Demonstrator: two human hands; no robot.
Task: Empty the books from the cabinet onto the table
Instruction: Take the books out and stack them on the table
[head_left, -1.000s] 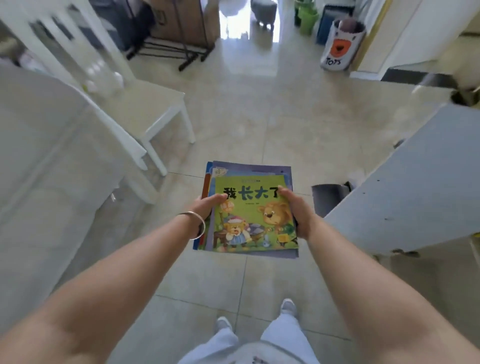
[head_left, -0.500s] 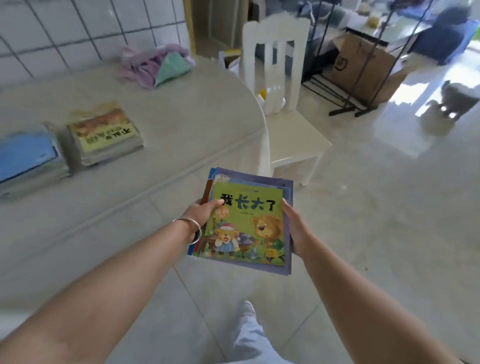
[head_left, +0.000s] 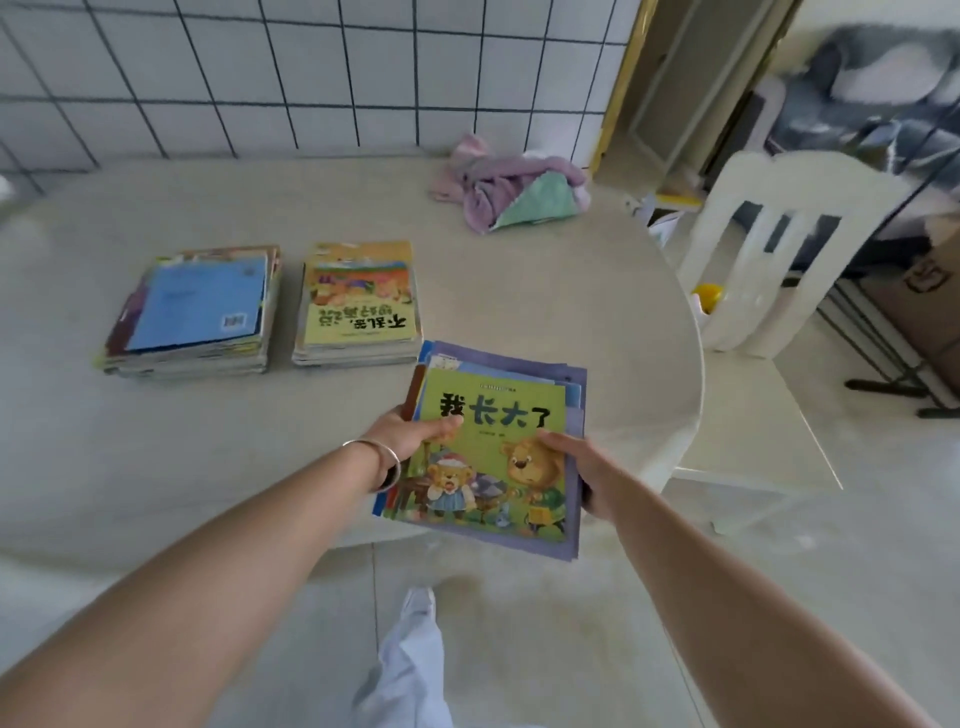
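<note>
I hold a stack of thin picture books (head_left: 493, 447) with both hands; the top cover is green with cartoon bears. My left hand (head_left: 410, 434) grips its left edge, a silver bangle on the wrist. My right hand (head_left: 584, 470) grips its right edge. The stack hangs over the near edge of the pale round table (head_left: 545, 291). Two book piles lie on the table: one with a blue cover (head_left: 195, 309) at left, one with a yellow cover (head_left: 358, 301) beside it. The cabinet is out of view.
A crumpled purple and green cloth (head_left: 511, 189) lies at the table's back right. A white chair (head_left: 774, 249) stands against the table's right side. A tiled wall runs behind the table. A black rack and cardboard box (head_left: 924, 312) stand at far right.
I have turned from the open floor to face the table. The held stack has come from over the floor to over the table's near edge. Both hands keep their grip.
</note>
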